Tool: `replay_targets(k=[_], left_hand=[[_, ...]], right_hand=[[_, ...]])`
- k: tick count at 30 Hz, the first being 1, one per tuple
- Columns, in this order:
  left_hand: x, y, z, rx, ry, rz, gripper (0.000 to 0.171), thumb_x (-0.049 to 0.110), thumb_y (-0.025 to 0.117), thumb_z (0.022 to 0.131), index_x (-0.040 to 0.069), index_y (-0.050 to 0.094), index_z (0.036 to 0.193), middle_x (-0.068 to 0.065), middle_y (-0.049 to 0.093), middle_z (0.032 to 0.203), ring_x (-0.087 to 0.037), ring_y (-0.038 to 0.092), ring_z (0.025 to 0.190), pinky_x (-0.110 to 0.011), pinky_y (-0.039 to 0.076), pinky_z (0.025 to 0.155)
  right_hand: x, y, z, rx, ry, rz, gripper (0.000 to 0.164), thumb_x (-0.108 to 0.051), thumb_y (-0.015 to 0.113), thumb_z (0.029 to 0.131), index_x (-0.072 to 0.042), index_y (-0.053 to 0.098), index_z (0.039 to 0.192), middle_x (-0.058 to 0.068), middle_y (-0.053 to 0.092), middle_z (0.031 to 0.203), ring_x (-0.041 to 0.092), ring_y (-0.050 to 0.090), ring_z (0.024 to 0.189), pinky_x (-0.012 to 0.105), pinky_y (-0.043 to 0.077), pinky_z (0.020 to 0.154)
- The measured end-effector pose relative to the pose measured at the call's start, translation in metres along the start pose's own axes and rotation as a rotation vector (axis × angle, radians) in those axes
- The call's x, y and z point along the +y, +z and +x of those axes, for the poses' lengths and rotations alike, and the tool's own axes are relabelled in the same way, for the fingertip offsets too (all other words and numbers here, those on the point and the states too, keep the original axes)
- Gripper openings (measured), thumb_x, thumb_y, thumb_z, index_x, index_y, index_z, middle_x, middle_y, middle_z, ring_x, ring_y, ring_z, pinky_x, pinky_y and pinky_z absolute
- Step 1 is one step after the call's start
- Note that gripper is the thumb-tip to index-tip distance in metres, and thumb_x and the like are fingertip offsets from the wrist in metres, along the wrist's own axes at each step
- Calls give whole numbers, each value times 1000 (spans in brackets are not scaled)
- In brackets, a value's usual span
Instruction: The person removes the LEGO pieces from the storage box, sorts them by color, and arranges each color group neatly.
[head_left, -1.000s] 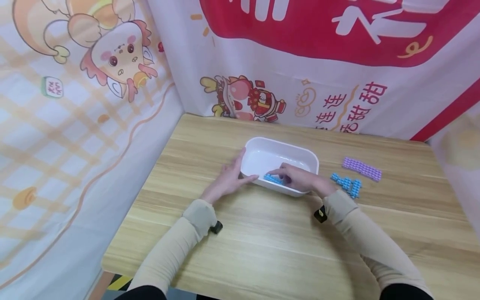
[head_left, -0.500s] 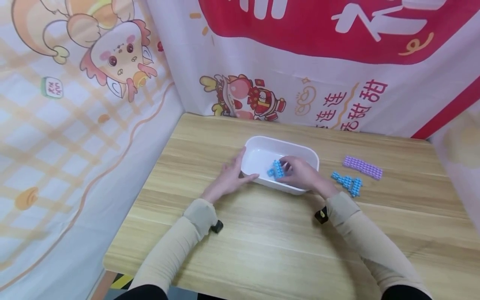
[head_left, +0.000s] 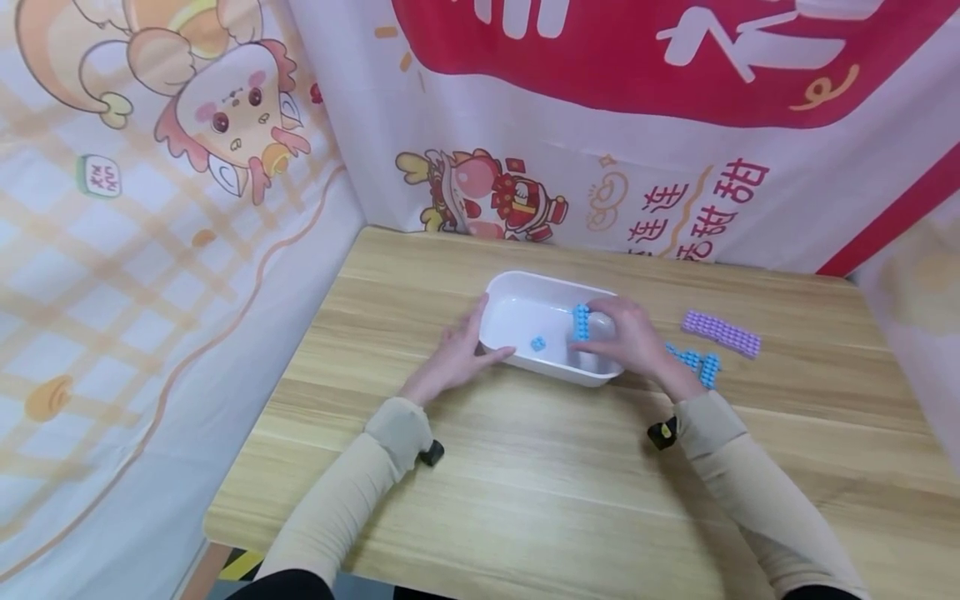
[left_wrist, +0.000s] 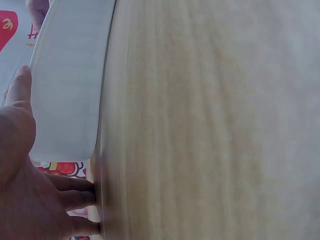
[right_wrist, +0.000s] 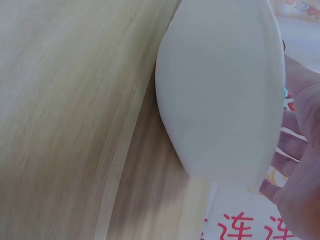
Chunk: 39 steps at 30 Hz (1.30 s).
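My left hand (head_left: 456, 354) spreads its thumb and fingers against the left end of a white plastic tub (head_left: 525, 362). In the left wrist view the thumb lies on the tub's rim, while the lower fingers touch the tabletop. Over the tub's right part, my right hand (head_left: 633, 337) pinches a light blue studded building-block piece (head_left: 581, 322) between thumb and fingers. A small blue block (head_left: 538, 343) lies on the tub floor. From the right wrist view, the tub wall (right_wrist: 220, 95) hides the pinched piece and the fingertips.
To the tub's right, blue studded block pieces (head_left: 697, 363) lie on the wooden table (head_left: 540, 492), partly behind the right wrist. A purple studded block strip (head_left: 722, 333) lies beyond them. Printed cloth (head_left: 630, 150) hangs along the back and left sides.
My right hand has picked up the light blue piece from the tub floor and moved right with it, which bares the small blue block. The left hand has stayed at the tub.
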<state>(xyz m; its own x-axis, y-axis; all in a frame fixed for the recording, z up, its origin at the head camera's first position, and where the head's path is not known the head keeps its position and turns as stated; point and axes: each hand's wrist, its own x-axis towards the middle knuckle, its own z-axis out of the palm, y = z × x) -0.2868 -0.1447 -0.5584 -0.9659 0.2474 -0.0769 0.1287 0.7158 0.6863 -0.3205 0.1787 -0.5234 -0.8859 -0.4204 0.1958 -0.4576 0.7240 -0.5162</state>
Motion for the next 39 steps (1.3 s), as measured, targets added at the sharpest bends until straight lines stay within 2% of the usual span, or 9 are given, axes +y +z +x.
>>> replay_targets(k=[8, 19, 26, 34, 39], left_hand=[[0, -1, 0, 0, 3, -2, 118, 72, 67, 99, 25, -6, 178, -13, 10, 187, -39, 16, 173, -67, -2, 140], [0, -1, 0, 12, 5, 25, 117, 72, 66, 99, 26, -8, 178, -15, 12, 186, -41, 21, 171, -66, 0, 140], [-1, 0, 0, 3, 1, 15, 118, 72, 66, 99, 25, -7, 178, -14, 11, 186, -40, 19, 172, -66, -1, 140], [-1, -2, 0, 9, 7, -11, 117, 72, 67, 99, 25, -6, 178, -13, 10, 187, -40, 18, 172, -68, -2, 140], [-1, 0, 1, 3, 7, -9, 117, 72, 67, 99, 25, -6, 178, -13, 10, 187, -40, 17, 172, -68, -3, 139]], right_hand=[[6, -19, -13, 25, 63, 34, 77, -32, 94, 88, 6, 63, 146, 29, 58, 158, 51, 48, 150, 74, 30, 131], [32, -49, -46, 86, 132, 53, 74, -31, 93, 91, 7, 62, 147, 32, 56, 158, 55, 47, 150, 77, 33, 128], [51, -53, -69, 120, 155, 33, 74, -27, 93, 90, 11, 61, 145, 36, 57, 155, 58, 55, 141, 76, 47, 117], [69, -58, -90, 161, 148, 15, 68, -24, 94, 89, 14, 65, 138, 38, 57, 155, 61, 47, 148, 79, 35, 124], [78, -61, -105, 154, 205, 19, 72, -24, 92, 91, 15, 62, 142, 41, 55, 155, 64, 44, 148, 81, 33, 124]])
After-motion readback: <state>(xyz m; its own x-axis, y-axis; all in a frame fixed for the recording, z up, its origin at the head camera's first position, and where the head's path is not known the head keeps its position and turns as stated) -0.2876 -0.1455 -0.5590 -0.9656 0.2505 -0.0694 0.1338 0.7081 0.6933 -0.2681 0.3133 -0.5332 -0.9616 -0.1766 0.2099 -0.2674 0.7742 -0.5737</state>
